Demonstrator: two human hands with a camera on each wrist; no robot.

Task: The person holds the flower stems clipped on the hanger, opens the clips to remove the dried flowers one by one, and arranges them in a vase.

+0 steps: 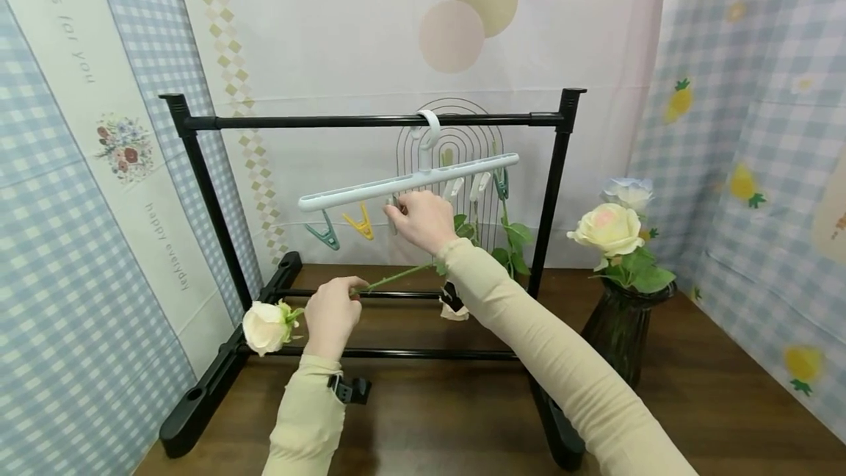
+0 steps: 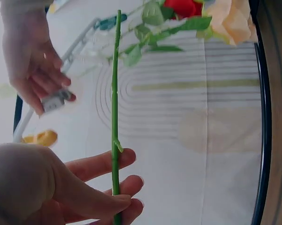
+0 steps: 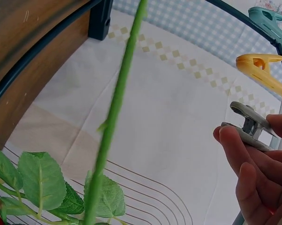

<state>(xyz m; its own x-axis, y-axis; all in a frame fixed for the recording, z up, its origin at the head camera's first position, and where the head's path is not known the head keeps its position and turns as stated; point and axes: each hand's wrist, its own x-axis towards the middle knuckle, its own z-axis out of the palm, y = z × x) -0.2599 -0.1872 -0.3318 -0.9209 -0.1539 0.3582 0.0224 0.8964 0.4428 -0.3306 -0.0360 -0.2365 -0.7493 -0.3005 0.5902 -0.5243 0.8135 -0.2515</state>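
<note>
My left hand (image 1: 333, 314) pinches the green stem (image 1: 399, 276) of a cream rose (image 1: 264, 329), its bloom pointing left. In the left wrist view the thumb and fingers hold the stem (image 2: 115, 93), its bare upper length upright there. Just under the pale blue hanger (image 1: 410, 182), my right hand (image 1: 423, 219) pinches a grey clip (image 3: 248, 126) between thumb and fingers. The clip's left-hand ends stand apart in the right wrist view, nothing between them. The stem (image 3: 115, 103) is away from the clip. A yellow clip (image 1: 360, 224) and a teal clip (image 1: 324, 232) hang further left.
A black rack (image 1: 370, 122) carries the tilted hanger. White clips (image 1: 481, 186) and a dark green clip (image 1: 501, 184) hang right of my hand, near leafy stems (image 1: 518, 237). Blooms including a red one (image 2: 183, 7) hang there. A dark vase (image 1: 617, 333) with roses stands right.
</note>
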